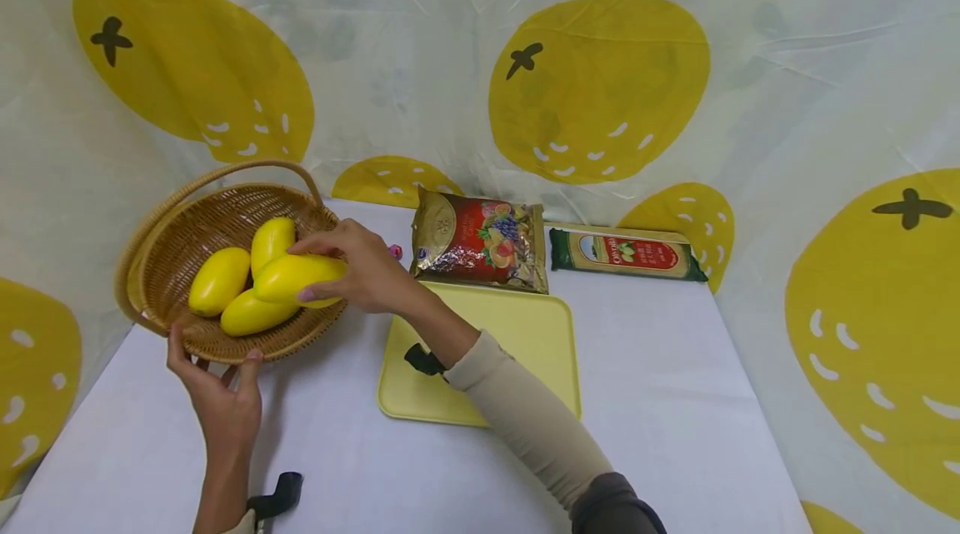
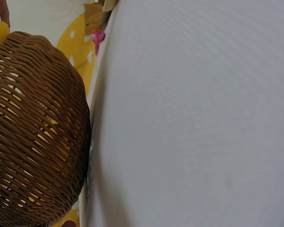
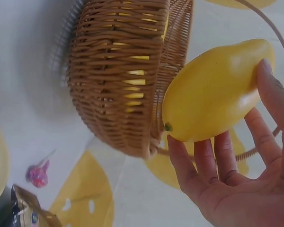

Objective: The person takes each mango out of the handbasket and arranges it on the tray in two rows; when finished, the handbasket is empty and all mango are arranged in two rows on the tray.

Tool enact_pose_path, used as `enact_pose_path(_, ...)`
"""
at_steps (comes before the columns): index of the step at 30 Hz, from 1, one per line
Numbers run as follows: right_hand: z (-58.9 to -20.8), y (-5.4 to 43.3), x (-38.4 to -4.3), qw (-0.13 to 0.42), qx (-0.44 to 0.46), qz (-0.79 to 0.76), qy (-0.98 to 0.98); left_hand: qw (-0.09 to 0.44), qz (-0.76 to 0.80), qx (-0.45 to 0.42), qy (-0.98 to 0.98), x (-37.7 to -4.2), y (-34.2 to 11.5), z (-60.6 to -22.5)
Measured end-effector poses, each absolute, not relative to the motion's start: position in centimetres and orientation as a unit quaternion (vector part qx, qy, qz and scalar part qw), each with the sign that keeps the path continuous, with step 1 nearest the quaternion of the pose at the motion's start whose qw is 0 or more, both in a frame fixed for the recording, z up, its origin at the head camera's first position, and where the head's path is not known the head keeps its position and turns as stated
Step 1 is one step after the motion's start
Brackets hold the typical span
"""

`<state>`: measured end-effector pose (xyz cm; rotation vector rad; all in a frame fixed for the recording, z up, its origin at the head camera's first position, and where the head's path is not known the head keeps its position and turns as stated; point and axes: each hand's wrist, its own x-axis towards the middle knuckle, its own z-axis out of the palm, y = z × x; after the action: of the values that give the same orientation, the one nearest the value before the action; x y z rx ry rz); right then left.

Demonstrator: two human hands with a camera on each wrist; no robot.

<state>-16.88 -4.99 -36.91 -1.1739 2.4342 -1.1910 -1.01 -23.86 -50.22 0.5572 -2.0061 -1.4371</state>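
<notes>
A brown wicker basket (image 1: 322,334) with an arched handle is at the left of the table. Inside lie three yellow mangoes (image 1: 219,280), close together. My right hand (image 1: 367,267) holds another yellow mango (image 3: 213,90) at the basket's right rim, thumb on one side and fingers on the other. In the head view this mango overlaps the ones below it. At the near rim, my left hand (image 1: 225,401) grips the basket, some of its fingers hidden behind the wickerwork. The left wrist view shows the woven side (image 2: 38,132) of the basket close up.
A pale yellow tray (image 1: 480,413) lies under my right forearm. Behind it rests a red and gold candy bag (image 1: 480,238), with a long green-ended packet (image 1: 626,252) to its right. A small pink lollipop (image 3: 38,176) lies between basket and bag. A fruit-print curtain (image 1: 420,59) hangs behind.
</notes>
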Motion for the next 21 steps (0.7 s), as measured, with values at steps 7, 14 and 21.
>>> enact_pose_path(7,-37.1,-2.6,-17.0,0.087,-0.375,-0.44,0.811,0.303,-0.545,0.213,-0.752,-1.1,-23.9,-50.3)
enact_pose_path(14,-37.8,-0.2,-17.3,0.091,-0.336,-0.46,0.817,0.299,-0.543,0.212,-0.756,-1.1,-23.8,-50.2)
enact_pose_path(21,-39.1,2.2,-17.8,0.086,-0.314,-0.48,0.814,0.295,-0.546,0.215,-0.754,-1.1,-23.8,-50.1)
